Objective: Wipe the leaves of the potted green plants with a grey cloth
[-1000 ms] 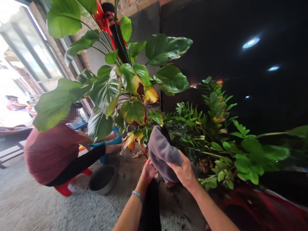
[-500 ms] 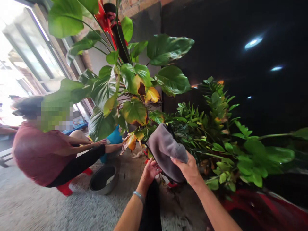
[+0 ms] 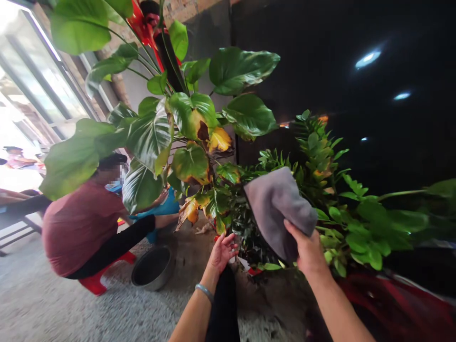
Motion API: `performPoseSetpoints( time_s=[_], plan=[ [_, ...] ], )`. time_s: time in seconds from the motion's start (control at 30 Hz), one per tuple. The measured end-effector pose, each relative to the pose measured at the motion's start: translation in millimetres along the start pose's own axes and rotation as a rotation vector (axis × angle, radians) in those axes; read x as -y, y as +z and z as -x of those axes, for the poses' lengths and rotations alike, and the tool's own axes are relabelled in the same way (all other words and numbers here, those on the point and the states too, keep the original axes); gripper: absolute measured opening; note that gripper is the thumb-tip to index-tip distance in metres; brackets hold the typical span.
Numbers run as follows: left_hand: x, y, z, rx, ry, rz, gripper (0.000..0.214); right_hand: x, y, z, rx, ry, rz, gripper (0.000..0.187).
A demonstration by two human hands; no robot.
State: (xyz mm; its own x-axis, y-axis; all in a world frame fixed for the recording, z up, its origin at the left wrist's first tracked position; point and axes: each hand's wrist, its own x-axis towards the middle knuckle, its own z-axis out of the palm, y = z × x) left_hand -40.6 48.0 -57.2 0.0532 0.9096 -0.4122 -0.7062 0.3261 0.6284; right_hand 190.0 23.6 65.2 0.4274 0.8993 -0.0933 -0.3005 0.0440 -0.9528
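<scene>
A grey cloth (image 3: 274, 209) with a dark edge is bunched in my right hand (image 3: 308, 249), its fingers closed round the lower right part. It hangs in front of a bushy plant with small glossy leaves (image 3: 317, 156). My left hand (image 3: 223, 254) holds nothing, palm turned up and fingers apart, just below the yellowed lower leaves of a tall plant. A bracelet circles that wrist. The big-leaved plant (image 3: 192, 114) rises beside a dark pole with a red ribbon (image 3: 144, 28); several of its leaves are yellow and brown.
At left a person in a reddish shirt (image 3: 81, 218) bends forward on a red stool (image 3: 94, 282), near a blue tub (image 3: 167, 204). A grey basin (image 3: 151, 268) stands on the rough floor. Behind the plants is a glossy dark panel (image 3: 320, 57). Something red (image 3: 399, 304) lies at lower right.
My right hand has carried the cloth rightward, away from my left hand. The left hand's fingers have spread a little more. The seated person has leaned further forward.
</scene>
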Motion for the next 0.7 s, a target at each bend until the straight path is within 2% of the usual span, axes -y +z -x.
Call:
performPoseSetpoints(
  time_s=[0.03, 0.1, 0.17, 0.27, 0.3, 0.37, 0.47, 0.53, 0.6, 0.63, 0.7],
  plan=[
    [0.2, -0.6, -0.7, 0.002, 0.002, -0.004, 0.027, -4.0, 5.3, -6.2, -0.036, -0.001, -0.038, 0.047],
    [0.2, -2.3, -1.8, 0.007, 0.008, -0.010, 0.025, -23.0, 9.6, -3.6, -0.028, 0.121, -0.064, 0.043],
    [-0.2, -3.9, -2.3, 0.009, 0.012, -0.008, 0.025, -49.2, 4.9, 19.0, 0.063, 0.344, -0.036, 0.036],
    [-0.8, -4.1, -1.5, 0.004, 0.011, 0.001, 0.027, -74.2, -9.2, 63.2, 0.215, 0.525, 0.030, 0.032],
    [-1.0, -3.5, -0.8, 0.001, 0.011, 0.003, 0.028, -73.9, -12.5, 71.8, 0.207, 0.537, 0.024, 0.032],
    [-1.3, -1.7, 1.0, 0.001, 0.014, 0.004, 0.028, -60.4, -13.4, 71.1, 0.090, 0.494, -0.024, 0.037],
    [-1.8, 1.2, 3.1, 0.010, 0.016, 0.003, 0.025, -28.1, -1.7, 33.9, -0.197, 0.261, -0.113, 0.049],
    [-2.0, 2.1, 3.1, 0.009, 0.015, 0.003, 0.025, -17.6, 8.4, 8.4, -0.307, 0.135, -0.099, 0.051],
    [-1.4, 1.4, 1.9, 0.009, 0.012, -0.001, 0.025, -23.5, 14.4, 1.8, -0.293, 0.174, -0.024, 0.042],
    [-0.8, 0.3, 0.8, 0.013, 0.008, -0.004, 0.025, -31.3, 15.5, 7.7, -0.235, 0.239, 0.025, 0.036],
    [1.1, -3.0, -1.7, 0.018, 0.014, -0.023, 0.026, -48.8, 15.4, 34.5, -0.042, 0.373, 0.113, 0.024]
  ],
)
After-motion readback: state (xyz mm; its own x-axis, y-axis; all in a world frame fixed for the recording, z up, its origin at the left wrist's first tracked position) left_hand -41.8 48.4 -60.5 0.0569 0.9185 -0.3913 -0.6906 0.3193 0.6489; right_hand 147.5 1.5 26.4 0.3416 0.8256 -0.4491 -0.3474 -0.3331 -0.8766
